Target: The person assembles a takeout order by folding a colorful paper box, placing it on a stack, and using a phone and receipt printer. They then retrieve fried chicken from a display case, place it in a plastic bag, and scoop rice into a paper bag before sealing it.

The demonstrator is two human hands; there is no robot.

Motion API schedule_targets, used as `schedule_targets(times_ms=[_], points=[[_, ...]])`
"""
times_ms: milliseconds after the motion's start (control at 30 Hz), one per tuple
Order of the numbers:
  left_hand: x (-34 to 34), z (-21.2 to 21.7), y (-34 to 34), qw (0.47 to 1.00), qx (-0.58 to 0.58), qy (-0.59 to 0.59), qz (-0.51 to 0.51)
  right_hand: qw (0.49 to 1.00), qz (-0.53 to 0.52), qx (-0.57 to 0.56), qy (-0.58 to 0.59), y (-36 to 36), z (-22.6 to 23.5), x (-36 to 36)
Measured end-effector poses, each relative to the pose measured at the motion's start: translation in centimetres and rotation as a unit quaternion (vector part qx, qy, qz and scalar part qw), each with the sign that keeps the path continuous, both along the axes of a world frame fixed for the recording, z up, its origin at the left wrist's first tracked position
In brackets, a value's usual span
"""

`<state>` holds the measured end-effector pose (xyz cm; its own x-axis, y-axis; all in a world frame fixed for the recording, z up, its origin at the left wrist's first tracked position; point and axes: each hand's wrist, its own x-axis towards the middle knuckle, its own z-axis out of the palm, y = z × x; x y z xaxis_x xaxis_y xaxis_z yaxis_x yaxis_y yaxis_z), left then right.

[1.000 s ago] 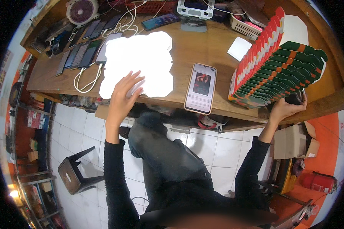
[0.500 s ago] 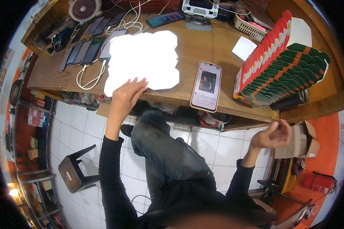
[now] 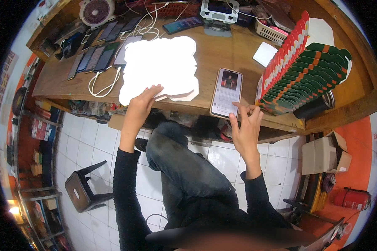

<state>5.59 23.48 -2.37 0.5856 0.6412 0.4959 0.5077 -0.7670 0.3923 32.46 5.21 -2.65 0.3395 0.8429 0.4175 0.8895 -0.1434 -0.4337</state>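
Observation:
A stack of flat white cardboard box blanks (image 3: 159, 67) lies on the wooden table (image 3: 222, 54). My left hand (image 3: 141, 106) rests on the near edge of the stack, fingers on the top sheet. A smartphone (image 3: 226, 92) with a lit screen lies to the right of the blanks. My right hand (image 3: 245, 123) hovers at the phone's near end, fingers spread, one fingertip touching its lower edge. A fanned stack of red and green box blanks (image 3: 301, 75) stands further right.
Several phones (image 3: 96, 54) with white cables lie at the table's far left beside a small fan (image 3: 97, 11). A dark cup (image 3: 316, 106) sits by the right corner. A dark stool (image 3: 83, 190) stands on the tiled floor; cardboard boxes (image 3: 324, 154) sit at right.
My right hand has left the red and green stack, dropped below the table edge, then come up to the phone. My left hand has stayed on the white blanks.

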Motion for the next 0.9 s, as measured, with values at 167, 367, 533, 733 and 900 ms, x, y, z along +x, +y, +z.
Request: schedule_targets(times_ms=[167,367,533,733,900], points=[[-1.8,1.7,0.0,0.997,0.014,-0.067,0.045,0.999,-0.009,-0.02,0.042,0.2,-0.7,0.2],[-8.8,6.7,-6.0,0.934,0.19,-0.162,0.257,0.987,0.019,0.133,0.091,0.5,0.0,-1.3],[-12.0,8.9,-16.5,0.902,0.008,-0.28,0.328,0.871,0.366,0.313,0.094,1.4,1.6,-9.6],[-13.3,4.2,-21.1,0.81,-0.142,-0.553,0.134,0.792,0.481,0.32,0.199,1.7,3.7,-19.6],[-11.1,-1.6,-23.8,0.679,-0.296,-0.602,0.298,0.687,0.502,0.295,0.435,1.8,3.9,-19.1]])
